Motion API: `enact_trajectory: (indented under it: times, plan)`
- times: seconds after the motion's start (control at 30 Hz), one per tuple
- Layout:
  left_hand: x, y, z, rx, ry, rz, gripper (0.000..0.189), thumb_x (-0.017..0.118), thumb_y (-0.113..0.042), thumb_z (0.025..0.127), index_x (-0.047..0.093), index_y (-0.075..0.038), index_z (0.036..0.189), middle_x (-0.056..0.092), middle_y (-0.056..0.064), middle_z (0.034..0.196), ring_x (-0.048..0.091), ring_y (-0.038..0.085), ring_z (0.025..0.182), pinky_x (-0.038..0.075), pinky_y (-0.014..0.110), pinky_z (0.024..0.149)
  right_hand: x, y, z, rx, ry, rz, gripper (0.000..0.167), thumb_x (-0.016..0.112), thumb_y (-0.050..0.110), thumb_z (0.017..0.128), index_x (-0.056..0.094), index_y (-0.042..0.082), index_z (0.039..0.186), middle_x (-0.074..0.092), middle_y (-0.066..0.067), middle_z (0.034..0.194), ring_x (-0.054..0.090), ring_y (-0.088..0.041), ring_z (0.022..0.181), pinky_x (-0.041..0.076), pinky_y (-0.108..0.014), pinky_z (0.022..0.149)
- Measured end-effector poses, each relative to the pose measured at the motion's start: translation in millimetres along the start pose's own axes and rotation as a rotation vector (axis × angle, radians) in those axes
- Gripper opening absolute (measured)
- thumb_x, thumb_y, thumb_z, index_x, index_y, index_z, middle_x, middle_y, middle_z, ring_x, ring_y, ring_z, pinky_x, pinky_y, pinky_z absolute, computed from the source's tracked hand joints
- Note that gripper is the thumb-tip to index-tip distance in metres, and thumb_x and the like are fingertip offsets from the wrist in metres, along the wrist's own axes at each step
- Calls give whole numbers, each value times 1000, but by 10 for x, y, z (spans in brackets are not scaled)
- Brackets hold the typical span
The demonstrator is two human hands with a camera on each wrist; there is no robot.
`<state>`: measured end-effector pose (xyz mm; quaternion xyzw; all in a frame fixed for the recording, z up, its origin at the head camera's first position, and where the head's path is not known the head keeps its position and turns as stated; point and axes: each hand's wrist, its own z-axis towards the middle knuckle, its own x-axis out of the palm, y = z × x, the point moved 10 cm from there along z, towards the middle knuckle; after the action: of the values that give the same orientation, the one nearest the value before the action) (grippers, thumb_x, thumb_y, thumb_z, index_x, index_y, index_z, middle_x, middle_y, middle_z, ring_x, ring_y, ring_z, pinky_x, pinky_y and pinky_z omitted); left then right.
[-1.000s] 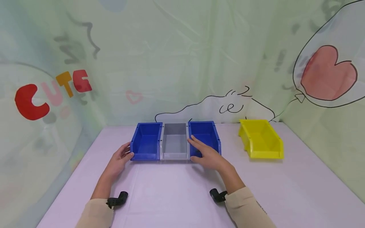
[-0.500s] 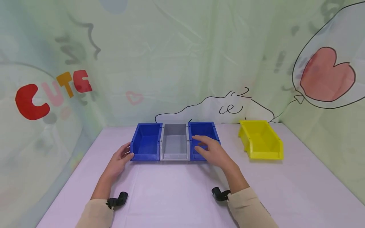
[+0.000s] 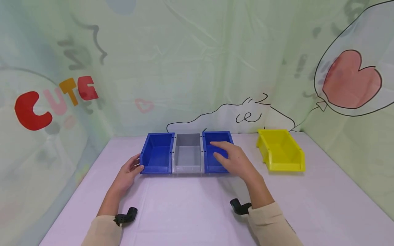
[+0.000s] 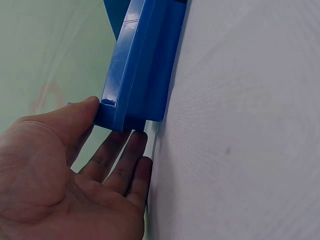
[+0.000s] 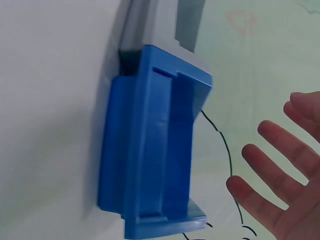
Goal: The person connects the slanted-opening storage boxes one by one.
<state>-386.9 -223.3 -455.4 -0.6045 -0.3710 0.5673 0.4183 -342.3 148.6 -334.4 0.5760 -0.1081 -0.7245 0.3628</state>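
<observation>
Three open-front plastic storage bins stand side by side at the middle back: a left blue bin [image 3: 157, 153], a grey bin [image 3: 188, 155] and a right blue bin [image 3: 218, 136]. My left hand [image 3: 125, 176] holds the front left corner of the left blue bin. In the left wrist view, its thumb is on the lip while the fingers reach around the bin's side. My right hand [image 3: 238, 160] hovers over the right blue bin with nothing in it. Its fingers are spread and apart from the bin in the right wrist view.
A yellow bin [image 3: 283, 150] sits apart to the right on the white table cover [image 3: 181, 208]. Behind and at both sides hangs a pale green printed curtain [image 3: 184, 68]. Each wrist carries a small black camera [image 3: 130, 214].
The right hand has lifted off the divide between the grey and right blue bins and moved right and slightly up. The left hand and the bins keep their places.
</observation>
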Motion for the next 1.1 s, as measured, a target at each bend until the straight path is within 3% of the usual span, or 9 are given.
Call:
enact_trajectory:
  times: [0.43, 0.8, 1.1]
  plan:
    - [-7, -5, 12, 15, 4, 5, 61, 54, -15, 108, 29, -11, 163, 33, 23, 165, 31, 44, 154, 26, 58, 126, -232, 1, -52, 13, -32, -50, 37, 61, 17, 104, 65, 14, 141, 64, -15, 144, 53, -42, 139, 43, -62, 114]
    - [-9, -14, 5, 17, 2, -2, 61, 54, -13, 108, 28, -10, 163, 34, 24, 165, 32, 43, 153, 27, 56, 126, -440, -44, -101, 45, -80, -64, 38, 61, 19, 104, 64, 14, 141, 63, -17, 143, 58, -42, 131, 52, -61, 105]
    - [-3, 4, 13, 16, 5, 5, 61, 55, -15, 108, 28, -11, 163, 33, 23, 166, 32, 42, 153, 28, 55, 126, -542, -170, -128, 102, -87, -58, 44, 61, 23, 104, 58, 14, 147, 57, -17, 150, 49, -41, 141, 45, -63, 111]
